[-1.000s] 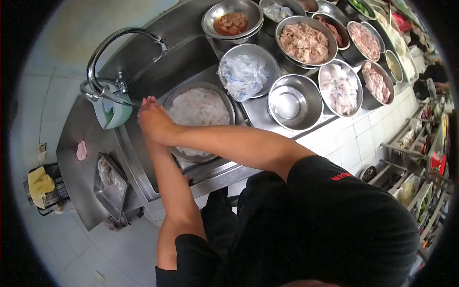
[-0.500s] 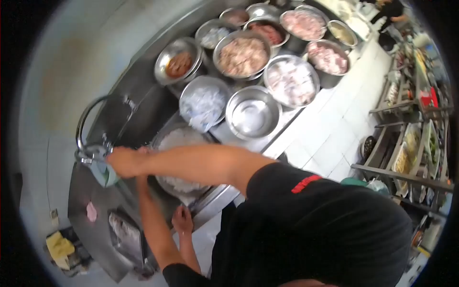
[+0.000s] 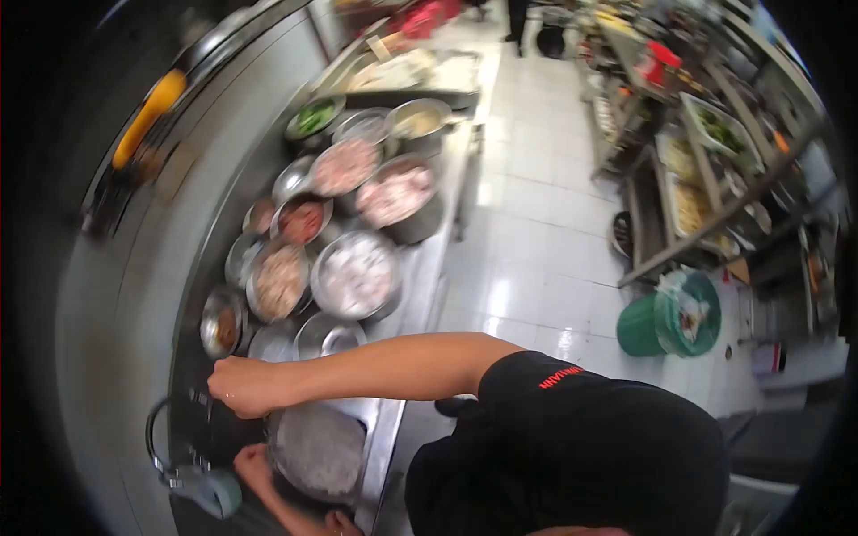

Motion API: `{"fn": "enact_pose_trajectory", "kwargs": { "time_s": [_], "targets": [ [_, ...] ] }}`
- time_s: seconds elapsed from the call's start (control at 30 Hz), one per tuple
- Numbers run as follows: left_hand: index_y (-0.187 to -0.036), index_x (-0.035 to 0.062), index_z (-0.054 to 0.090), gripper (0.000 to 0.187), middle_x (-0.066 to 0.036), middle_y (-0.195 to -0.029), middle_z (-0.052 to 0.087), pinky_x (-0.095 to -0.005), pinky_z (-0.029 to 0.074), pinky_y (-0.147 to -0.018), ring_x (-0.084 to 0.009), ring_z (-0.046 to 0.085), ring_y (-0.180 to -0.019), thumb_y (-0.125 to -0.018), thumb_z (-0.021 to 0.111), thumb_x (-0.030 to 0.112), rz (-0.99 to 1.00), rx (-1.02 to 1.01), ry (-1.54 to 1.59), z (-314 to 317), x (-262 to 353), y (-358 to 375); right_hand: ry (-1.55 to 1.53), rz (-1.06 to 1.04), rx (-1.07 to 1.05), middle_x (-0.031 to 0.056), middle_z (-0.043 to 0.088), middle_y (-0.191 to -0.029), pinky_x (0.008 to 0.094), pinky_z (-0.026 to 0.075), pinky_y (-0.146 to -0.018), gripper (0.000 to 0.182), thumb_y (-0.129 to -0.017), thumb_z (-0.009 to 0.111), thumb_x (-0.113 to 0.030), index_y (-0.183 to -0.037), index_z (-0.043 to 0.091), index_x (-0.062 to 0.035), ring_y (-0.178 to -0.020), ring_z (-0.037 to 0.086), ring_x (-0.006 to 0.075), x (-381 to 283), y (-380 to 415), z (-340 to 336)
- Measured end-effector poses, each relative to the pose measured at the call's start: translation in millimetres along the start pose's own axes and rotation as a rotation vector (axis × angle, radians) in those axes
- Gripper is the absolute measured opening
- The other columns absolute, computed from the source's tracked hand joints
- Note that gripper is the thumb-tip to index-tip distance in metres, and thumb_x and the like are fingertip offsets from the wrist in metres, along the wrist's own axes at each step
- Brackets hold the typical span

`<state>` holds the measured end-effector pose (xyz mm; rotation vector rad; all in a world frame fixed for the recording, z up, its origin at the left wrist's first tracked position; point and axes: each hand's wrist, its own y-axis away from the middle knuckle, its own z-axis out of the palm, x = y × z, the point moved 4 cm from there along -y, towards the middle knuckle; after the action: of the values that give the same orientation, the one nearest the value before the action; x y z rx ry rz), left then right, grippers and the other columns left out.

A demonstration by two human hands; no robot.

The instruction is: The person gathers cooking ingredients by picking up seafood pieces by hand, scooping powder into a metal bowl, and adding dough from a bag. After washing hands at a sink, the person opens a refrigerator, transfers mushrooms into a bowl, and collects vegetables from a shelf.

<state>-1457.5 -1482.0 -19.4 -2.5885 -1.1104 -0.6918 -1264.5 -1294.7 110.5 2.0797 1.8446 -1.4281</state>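
Note:
My right hand [image 3: 241, 386] is closed, knuckles up, over the sink edge near the steel bowls; anything inside its fist is hidden. Below it, my left hand [image 3: 254, 464] is beside the left rim of a large round basin [image 3: 320, 448] full of a pale, whitish mass; its fingers are too unclear to read. A curved faucet [image 3: 154, 438] stands to the left, with a pale green object [image 3: 214, 491] by its base. Another hand, apparently a co-worker's [image 3: 341, 523], shows at the bottom edge below the basin.
Steel bowls and pots of meat [image 3: 357, 272] crowd the counter behind my right hand. A tray of pale food [image 3: 393, 71] lies farther off. Across the tiled floor are a green bin [image 3: 648, 323] and a rack of food trays [image 3: 688, 210].
The view has turned, bringing in more floor and the green bin. My right hand has moved away from the faucet toward the bowls. The other hand near the basin now shows only at the bottom edge.

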Motion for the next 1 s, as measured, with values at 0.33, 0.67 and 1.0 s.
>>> {"fn": "enact_pose_trajectory", "kwargs": {
  "time_s": [0.33, 0.67, 1.0],
  "targets": [
    [-0.09, -0.0035, 0.058, 0.018, -0.003, -0.076, 0.057, -0.0239, 0.044, -0.065, -0.0114, 0.051, -0.069, -0.076, 0.065, 0.005, 0.636, -0.438, 0.616, 126, 348, 87, -0.74, 0.905, 0.451, 0.0078, 0.06, -0.069, 0.0289, 0.046, -0.05, 0.026, -0.079, 0.063, -0.024, -0.087, 0.059, 0.0006, -0.056, 0.056, 0.013, 12, 420, -316],
    [-0.081, -0.0026, 0.063, 0.013, -0.005, -0.068, 0.061, -0.0243, 0.043, -0.059, -0.0097, 0.053, -0.062, -0.075, 0.064, 0.009, 0.843, -0.745, 0.565, 335, 559, 217, 0.714, 1.83, 0.947, 0.0152, 0.061, -0.063, 0.0364, 0.048, -0.054, 0.011, -0.06, 0.06, -0.01, -0.065, 0.062, -0.0007, -0.057, 0.06, 0.0275, -116, 883, -267],
    [-0.074, -0.0022, 0.063, 0.015, -0.006, -0.061, 0.06, -0.0257, 0.043, -0.056, -0.0106, 0.053, -0.058, -0.07, 0.067, 0.011, 0.753, -0.824, 0.455, 489, 690, 169, 0.233, 1.966, 1.456, 0.0094, 0.05, -0.046, 0.0322, 0.034, -0.032, 0.016, -0.067, 0.05, 0.003, -0.052, 0.053, -0.0002, -0.037, 0.048, 0.018, -100, 991, -289]
  ]
}}
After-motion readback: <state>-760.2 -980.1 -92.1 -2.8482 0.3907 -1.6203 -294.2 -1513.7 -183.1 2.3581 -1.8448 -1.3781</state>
